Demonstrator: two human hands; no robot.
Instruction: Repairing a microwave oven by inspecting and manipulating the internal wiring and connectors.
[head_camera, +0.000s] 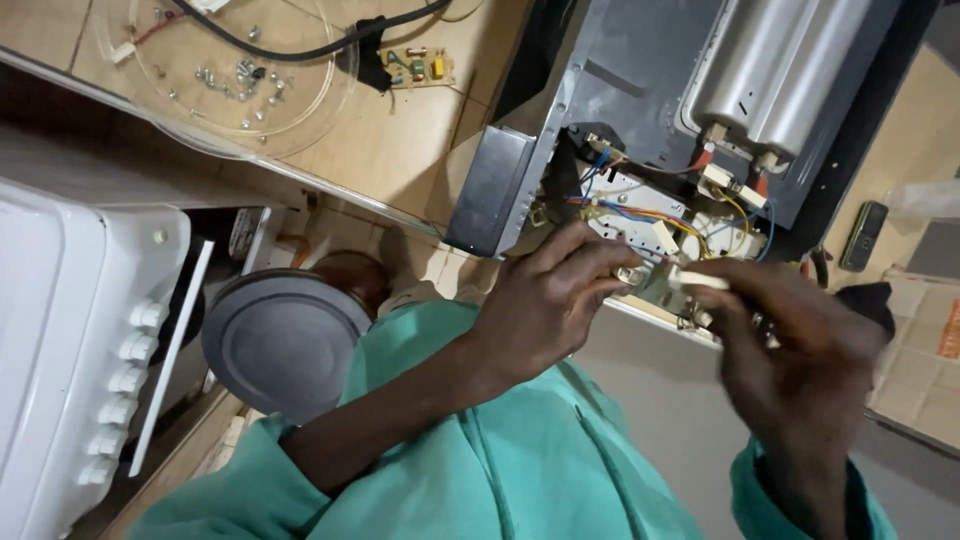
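An opened grey metal appliance chassis (640, 90) lies in front of me, with blue, yellow and red wires (640, 212) and white connectors exposed at its near edge. My left hand (545, 300) reaches in from the lower left and pinches a small metal wire terminal (630, 273) between its fingertips. My right hand (800, 370) comes in from the right and grips a small white plastic connector (700, 280) right next to that terminal. Two silver cylinders (780, 65) sit on the chassis above the wiring.
A clear glass plate (300, 110) holding several loose screws (240, 80) lies at the top left, with a black cable (300, 48) and a small circuit board (420, 68) beside it. A white appliance with knobs (90, 350) stands left, by a grey round lid (285, 340). A dark handset (862, 235) lies right.
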